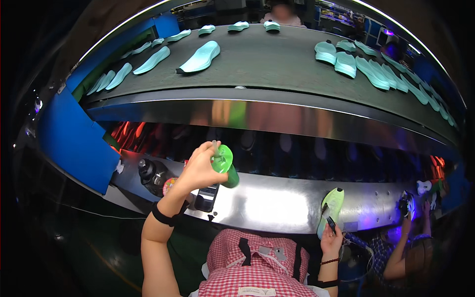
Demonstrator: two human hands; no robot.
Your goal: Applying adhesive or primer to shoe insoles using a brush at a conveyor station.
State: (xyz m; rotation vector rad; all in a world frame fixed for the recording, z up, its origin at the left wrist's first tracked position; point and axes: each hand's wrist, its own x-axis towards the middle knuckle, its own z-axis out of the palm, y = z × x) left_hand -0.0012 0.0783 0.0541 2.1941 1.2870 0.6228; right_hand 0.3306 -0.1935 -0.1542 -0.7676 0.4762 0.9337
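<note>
**Green cup in my left hand, pale sole in my right**

My left hand [200, 168] is raised over the shiny steel shelf [267, 205] that runs in front of me. Its fingers are curled and pressed around the top of a green plastic cup with a thin straw [225, 166], which tilts to the right, its base toward the shelf. Just below it on the shelf lies a dark phone [207, 197], and farther left sit a dark round-capped bottle [151, 173] and a small pink-rimmed round lid [169, 185].

My right hand [330, 242] is low on the near right, at the shelf's near edge. Its fingers are closed around a small dark tool [330, 225] that rests against the heel of a pale yellow-green foam shoe sole [331, 208], which stands up across the shelf edge.

Beyond the shelf, the dark grey conveyor belt [267, 62] carries many mint-green shoe soles [200, 57], spread along the left and bunched on the far right. At the near right another person's arm [401, 247] reaches up toward the shelf.
</note>
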